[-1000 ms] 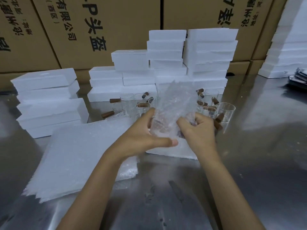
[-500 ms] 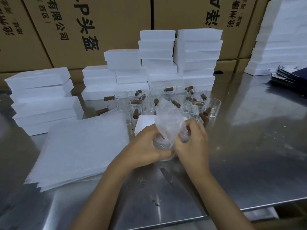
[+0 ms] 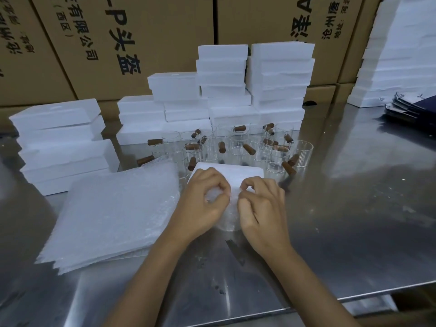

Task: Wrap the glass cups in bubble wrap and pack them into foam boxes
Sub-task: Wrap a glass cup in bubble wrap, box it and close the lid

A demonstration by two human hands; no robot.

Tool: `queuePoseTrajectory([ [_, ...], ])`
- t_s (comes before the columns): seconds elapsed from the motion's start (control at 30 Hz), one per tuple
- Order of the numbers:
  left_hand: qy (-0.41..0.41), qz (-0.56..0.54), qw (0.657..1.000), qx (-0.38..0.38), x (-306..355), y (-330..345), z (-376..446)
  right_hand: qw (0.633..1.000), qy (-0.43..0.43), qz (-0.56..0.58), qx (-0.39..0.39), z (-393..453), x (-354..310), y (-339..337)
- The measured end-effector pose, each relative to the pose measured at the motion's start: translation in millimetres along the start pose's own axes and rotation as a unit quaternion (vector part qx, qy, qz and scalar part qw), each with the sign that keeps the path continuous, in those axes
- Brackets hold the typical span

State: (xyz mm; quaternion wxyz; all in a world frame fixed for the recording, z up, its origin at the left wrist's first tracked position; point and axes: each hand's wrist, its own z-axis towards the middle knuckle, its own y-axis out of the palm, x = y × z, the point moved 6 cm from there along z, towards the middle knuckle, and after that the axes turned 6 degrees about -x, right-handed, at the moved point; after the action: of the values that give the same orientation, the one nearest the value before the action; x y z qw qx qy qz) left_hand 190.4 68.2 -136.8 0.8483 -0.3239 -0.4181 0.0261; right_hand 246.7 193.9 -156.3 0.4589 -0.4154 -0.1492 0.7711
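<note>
Gripping bubble-wrapped cup [image 3: 227, 218], axis upright, both hands' fingers [image 3: 220, 185] curled.

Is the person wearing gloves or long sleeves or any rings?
No. The left hand and right hand are both bare, with no gloves, rings or watch showing. Both forearms are bare too; no sleeve reaches into view. The fingernails look short and plain.
</note>
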Motion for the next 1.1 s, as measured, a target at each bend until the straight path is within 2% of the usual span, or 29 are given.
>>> queuePoseTrajectory([
  [0.07, 0.033, 0.091, 0.995, -0.002, 3, 5, -1, 0.998, -0.003, 0.03, 0.056, -2, -1, -9],
  [0.13, 0.046, 0.173, 0.983, -0.04, 1, 15, -1, 0.994, -0.028, 0.053, 0.095, -4, -3, -17],
  [0.2, 0.051, 0.22, 0.972, -0.066, 0, 20, -1, 0.995, -0.058, 0.035, 0.07, -4, -9, -14],
  [0.27, 0.058, 0.202, 0.976, -0.055, 2, 16, -3, 0.997, -0.067, 0.0, 0.023, -3, -13, -5],
  [0.4, 0.078, 0.123, 0.988, 0.054, 8, -3, -7, 0.997, -0.066, -0.043, -0.022, -3, -12, 5],
  [0.5, 0.078, 0.175, 0.981, -0.006, 9, 8, -6, 0.997, -0.058, -0.041, -0.033, -3, -9, 6],
  [0.57, 0.072, 0.218, 0.971, -0.06, 6, 16, -6, 0.999, -0.046, 0.003, 0.001, -3, -7, 0],
  [0.67, 0.07, 0.284, 0.951, -0.099, 4, 25, -5, 0.991, 0.001, 0.087, 0.098, -3, 6, -15],
  [0.83, 0.083, 0.356, 0.931, -0.016, 11, 26, -8, 0.964, 0.126, 0.191, 0.139, 0, 30, -15],
  [0.9, 0.083, 0.34, 0.937, -0.003, 14, 27, -9, 0.951, 0.156, 0.226, 0.143, 1, 38, -14],
  [1.03, 0.031, 0.255, 0.966, -0.021, 10, 25, -9, 0.91, 0.268, 0.3, 0.102, 4, 63, -2],
  [1.1, 0.042, 0.205, 0.978, 0.021, 13, 12, -7, 0.9, 0.304, 0.299, 0.089, 4, 70, 2],
])
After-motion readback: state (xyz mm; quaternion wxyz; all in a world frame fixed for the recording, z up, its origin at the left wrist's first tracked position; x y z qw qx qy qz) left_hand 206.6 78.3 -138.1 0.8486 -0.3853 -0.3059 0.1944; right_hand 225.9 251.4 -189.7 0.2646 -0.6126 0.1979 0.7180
